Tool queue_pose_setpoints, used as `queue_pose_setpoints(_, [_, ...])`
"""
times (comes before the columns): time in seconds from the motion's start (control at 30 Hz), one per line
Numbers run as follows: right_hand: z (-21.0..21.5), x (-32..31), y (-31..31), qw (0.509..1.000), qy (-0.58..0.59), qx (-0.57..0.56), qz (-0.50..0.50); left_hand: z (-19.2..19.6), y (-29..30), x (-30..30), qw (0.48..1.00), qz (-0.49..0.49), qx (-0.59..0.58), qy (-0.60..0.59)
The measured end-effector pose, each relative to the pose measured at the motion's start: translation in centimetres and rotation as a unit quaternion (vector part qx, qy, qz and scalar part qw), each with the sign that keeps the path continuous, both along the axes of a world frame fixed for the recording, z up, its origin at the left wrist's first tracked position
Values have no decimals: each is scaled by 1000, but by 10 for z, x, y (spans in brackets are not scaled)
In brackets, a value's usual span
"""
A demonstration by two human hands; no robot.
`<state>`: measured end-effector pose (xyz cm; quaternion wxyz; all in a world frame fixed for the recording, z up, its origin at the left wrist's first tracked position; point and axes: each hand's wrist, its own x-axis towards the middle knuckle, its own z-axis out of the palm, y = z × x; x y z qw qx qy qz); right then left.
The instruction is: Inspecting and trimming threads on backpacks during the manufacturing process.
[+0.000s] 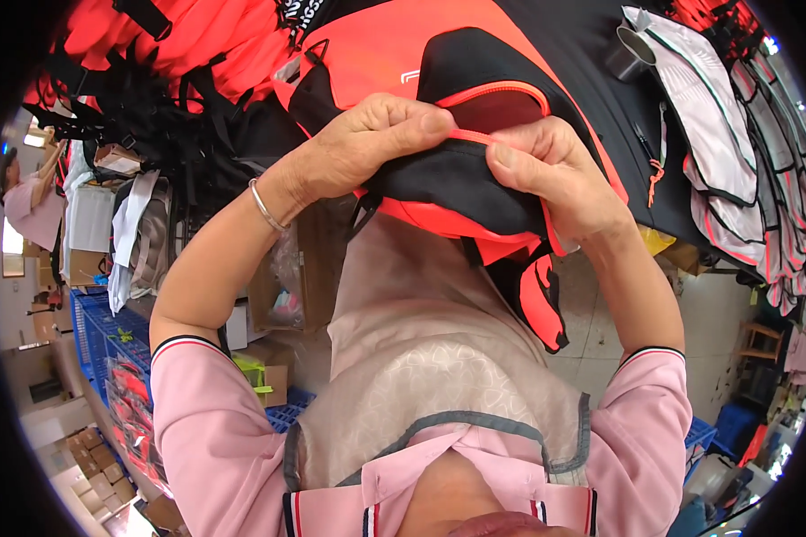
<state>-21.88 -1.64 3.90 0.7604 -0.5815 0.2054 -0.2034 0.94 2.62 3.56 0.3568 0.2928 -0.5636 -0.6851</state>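
A bright coral-orange and black backpack lies on the table edge in front of me, its lower end hanging toward my apron. Its black front pocket gapes, with an orange zipper along the opening. My left hand is closed, pinching the pocket's zipper edge between thumb and fingers. Close by on the right, my right hand grips the same edge with its thumb on top. A short stretch of zipper shows between the two thumbs. Fingers under the fabric are partly hidden. An orange and black strap dangles below.
Orange bags with tangled black straps are heaped at the left. On the black-covered table are a metal cup, a slim tool with orange cord and pale grey bag panels. Another person is at far left.
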Motion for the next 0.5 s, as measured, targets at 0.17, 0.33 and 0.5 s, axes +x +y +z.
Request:
queue_pose_setpoints(0.17, [5, 6, -6, 996, 34, -74, -36, -5, -3, 5, 997, -9, 20, -75])
queue_pose_setpoints(0.33, [4, 18, -17, 966, 126, -202, -105, -9, 3, -9, 997, 8, 56, -61])
queue_pose_setpoints(0.5, [12, -9, -43, 952, 75, -298, -9, 15, 15, -10, 984, 169, -23, -56])
